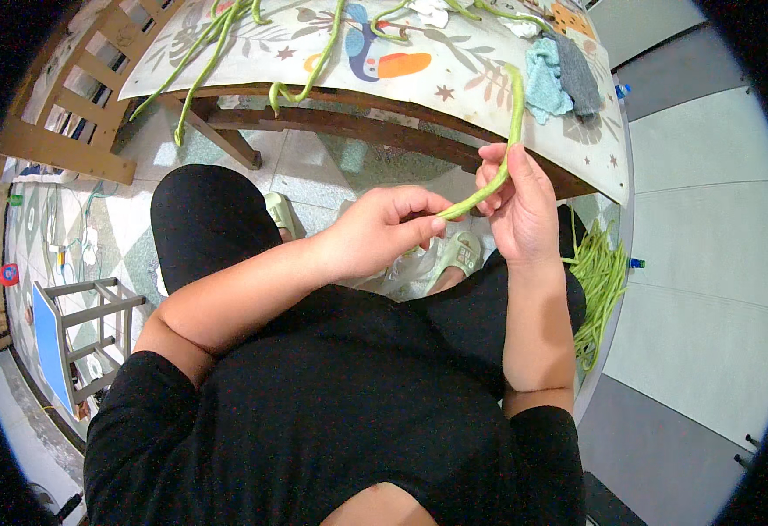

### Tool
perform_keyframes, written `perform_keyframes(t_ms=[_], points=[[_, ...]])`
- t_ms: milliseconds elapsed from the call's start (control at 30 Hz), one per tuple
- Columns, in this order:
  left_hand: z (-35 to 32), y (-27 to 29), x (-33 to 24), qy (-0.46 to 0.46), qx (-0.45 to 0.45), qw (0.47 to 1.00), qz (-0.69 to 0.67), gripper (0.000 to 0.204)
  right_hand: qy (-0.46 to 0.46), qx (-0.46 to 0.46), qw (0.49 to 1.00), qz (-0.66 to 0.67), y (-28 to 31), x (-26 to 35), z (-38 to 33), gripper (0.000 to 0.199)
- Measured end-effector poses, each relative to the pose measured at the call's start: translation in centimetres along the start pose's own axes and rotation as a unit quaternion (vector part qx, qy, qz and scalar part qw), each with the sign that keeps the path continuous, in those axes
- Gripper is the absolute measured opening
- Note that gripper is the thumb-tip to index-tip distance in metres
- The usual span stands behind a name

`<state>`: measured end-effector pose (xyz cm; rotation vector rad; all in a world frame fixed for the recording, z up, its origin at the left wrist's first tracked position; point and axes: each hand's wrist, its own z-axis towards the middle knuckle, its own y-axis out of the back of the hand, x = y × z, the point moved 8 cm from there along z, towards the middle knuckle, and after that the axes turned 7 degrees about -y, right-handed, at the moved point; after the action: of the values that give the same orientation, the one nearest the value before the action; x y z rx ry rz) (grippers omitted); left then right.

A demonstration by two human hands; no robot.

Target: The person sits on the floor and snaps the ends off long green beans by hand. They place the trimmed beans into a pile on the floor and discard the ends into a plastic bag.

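A long green bean runs up from my hands toward the table. My right hand grips it around its lower part, fingers curled over it. My left hand pinches the bean's lower end between thumb and fingers, just left of the right hand. Both hands hover over my lap, in front of the table edge.
A patterned tablecloth covers the wooden table, with several long beans hanging over its edge and folded blue and grey cloths. A pile of beans lies on the floor at my right. A small blue stool stands at the left.
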<state>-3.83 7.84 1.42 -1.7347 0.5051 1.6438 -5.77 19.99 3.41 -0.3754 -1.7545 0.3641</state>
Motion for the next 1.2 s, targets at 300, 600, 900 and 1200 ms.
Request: perform_keyframes(t_ms=[300, 600, 900, 1200], points=[[-1.2, -1.3, -0.5, 0.076, 0.041, 0.951, -0.298, 0.023, -0.013, 0.085, 0.981, 0.173, -0.6, 0.5, -0.4, 0.028], [-1.7, -2.6, -1.1, 0.105, 0.058, 0.935, -0.335, 0.029, 0.065, 0.079, 0.987, 0.120, -0.8, 1.8, -1.3, 0.024], [-0.7, -1.8, -1.0, 0.116, 0.062, 0.955, -0.264, 0.026, 0.012, 0.088, 0.996, 0.009, -1.9, 0.3, -1.6, 0.018], [0.1, 2.9, 3.3, 0.115, -0.078, 0.987, 0.084, 0.022, 0.360, 0.038, 0.791, -0.493, -5.7, 2.2, -4.4, 0.011]])
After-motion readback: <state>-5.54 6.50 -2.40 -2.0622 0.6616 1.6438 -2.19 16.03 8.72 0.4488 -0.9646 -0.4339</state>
